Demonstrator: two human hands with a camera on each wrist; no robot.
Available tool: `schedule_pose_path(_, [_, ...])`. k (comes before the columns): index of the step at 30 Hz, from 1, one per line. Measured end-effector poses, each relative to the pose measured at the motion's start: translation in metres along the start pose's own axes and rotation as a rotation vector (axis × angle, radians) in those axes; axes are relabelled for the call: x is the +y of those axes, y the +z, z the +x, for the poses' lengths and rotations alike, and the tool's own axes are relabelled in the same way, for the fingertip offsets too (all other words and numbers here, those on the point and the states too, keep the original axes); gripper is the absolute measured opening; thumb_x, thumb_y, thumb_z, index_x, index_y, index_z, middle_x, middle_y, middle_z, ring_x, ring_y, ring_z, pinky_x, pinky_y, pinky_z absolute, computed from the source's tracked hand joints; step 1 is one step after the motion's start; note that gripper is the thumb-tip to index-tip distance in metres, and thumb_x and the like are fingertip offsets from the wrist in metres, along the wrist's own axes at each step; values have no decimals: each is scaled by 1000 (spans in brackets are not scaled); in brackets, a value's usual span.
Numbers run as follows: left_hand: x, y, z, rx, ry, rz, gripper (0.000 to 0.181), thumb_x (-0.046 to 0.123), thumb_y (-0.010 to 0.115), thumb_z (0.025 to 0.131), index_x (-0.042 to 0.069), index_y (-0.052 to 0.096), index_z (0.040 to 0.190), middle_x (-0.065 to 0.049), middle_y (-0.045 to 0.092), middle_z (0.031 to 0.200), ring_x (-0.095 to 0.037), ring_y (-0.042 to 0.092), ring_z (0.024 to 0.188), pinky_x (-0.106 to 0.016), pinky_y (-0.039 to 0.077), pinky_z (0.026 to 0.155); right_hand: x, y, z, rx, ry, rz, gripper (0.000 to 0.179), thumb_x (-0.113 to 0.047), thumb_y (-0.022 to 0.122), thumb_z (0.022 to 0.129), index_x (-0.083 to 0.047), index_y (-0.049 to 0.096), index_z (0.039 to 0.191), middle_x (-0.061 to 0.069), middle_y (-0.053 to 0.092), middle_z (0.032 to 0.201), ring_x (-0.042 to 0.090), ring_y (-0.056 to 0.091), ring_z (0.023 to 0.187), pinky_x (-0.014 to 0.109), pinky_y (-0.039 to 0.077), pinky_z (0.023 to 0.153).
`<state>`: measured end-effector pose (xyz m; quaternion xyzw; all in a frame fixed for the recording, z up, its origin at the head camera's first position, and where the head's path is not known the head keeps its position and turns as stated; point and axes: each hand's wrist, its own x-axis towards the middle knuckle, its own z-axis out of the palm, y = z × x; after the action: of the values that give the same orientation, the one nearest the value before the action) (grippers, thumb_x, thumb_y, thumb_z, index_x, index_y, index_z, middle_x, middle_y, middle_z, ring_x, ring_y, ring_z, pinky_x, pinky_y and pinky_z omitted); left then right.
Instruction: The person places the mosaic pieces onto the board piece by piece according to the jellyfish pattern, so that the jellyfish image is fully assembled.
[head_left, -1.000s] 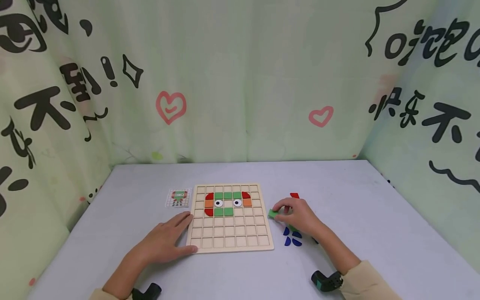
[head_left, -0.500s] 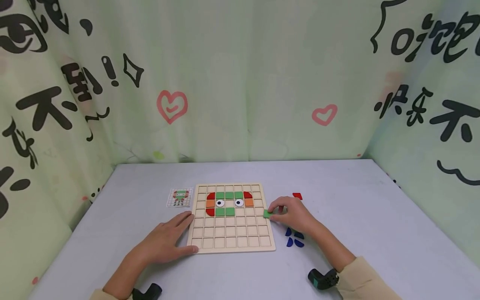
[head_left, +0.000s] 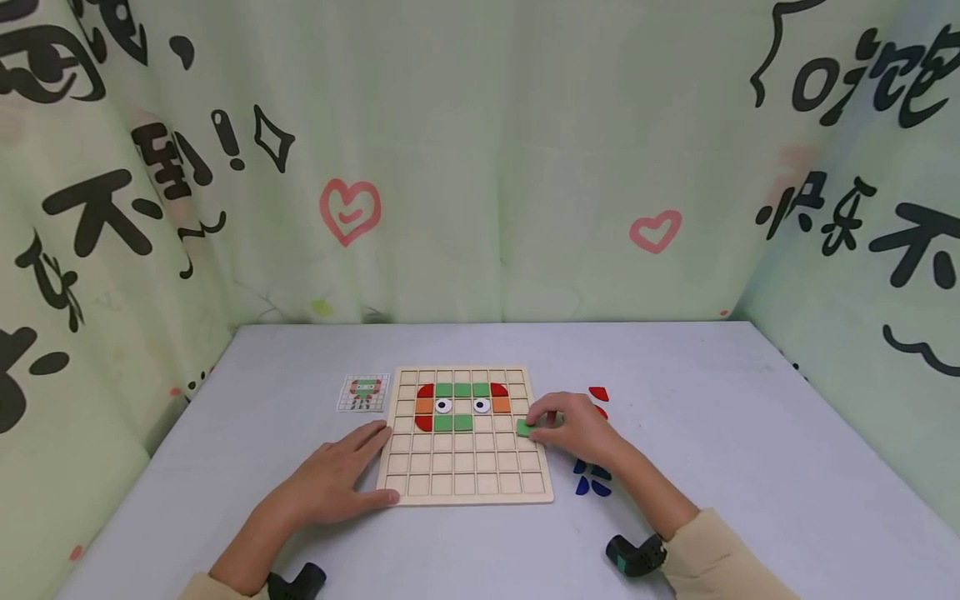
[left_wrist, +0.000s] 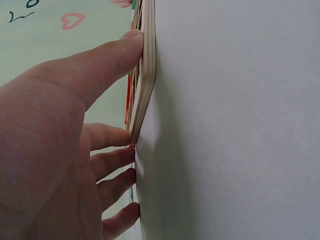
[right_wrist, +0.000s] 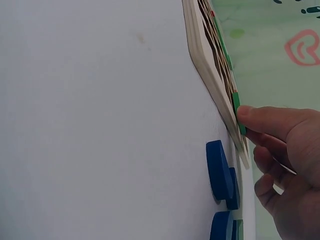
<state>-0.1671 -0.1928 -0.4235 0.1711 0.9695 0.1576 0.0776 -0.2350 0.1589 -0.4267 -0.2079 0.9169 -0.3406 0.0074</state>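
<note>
We are pinching a green tile (head_left: 523, 428) with our right hand (head_left: 576, 427) at the grid board (head_left: 456, 485)'s right side, lower centre of the frame; our spread left hand (head_left: 333, 475) is touching its left edge. Heart-printed curtains (head_left: 495, 158) are hanging behind the white surface (head_left: 450, 554).

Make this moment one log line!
left grip: touches board, left edge | right grip: pinches green tile at board's right side | blue pieces: beside board

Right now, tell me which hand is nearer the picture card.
Left. The left hand is close on the person's side of the picture card; the right hand is across the board from it.
</note>
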Motion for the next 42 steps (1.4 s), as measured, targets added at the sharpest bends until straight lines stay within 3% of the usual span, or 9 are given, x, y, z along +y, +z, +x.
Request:
schedule_pose_path(11, [1,0,1,-4,0,6,91,61,67,80,10,37,149,-8,33,156,-29,34,144,-54,37,107,-8,10,8,-32,-3,26,12,-13,77,81,-19,74,91,-5,67,90,13,53,81,21,45,66])
schedule_pose_path(18, [0,0,0,-9,-1,1,91,61,67,80,10,36,150,-9,33,156,-29,33,144,-55,37,107,-13,17,12,-48,-9,40,12,-12,77,81,-19,74,90,-4,68,95,12,54,80,20,46,67])
schedule_pose_path(36, [-1,2,1,2,0,5,91,61,68,80,10,37,150,-8,33,156,-28,35,143,-54,38,106,-20,21,17,-41,-28,57,11,-11,76,82,-16,75,91,-3,66,92,13,53,77,20,47,64])
schedule_pose_path(42, [-1,2,1,3,-5,1,92,61,68,80,10,36,150,-8,33,156,-29,34,143,-54,38,107,-23,24,23,-40,-45,64,11,-8,76,81,-15,75,90,-2,70,95,13,54,81,20,48,69])
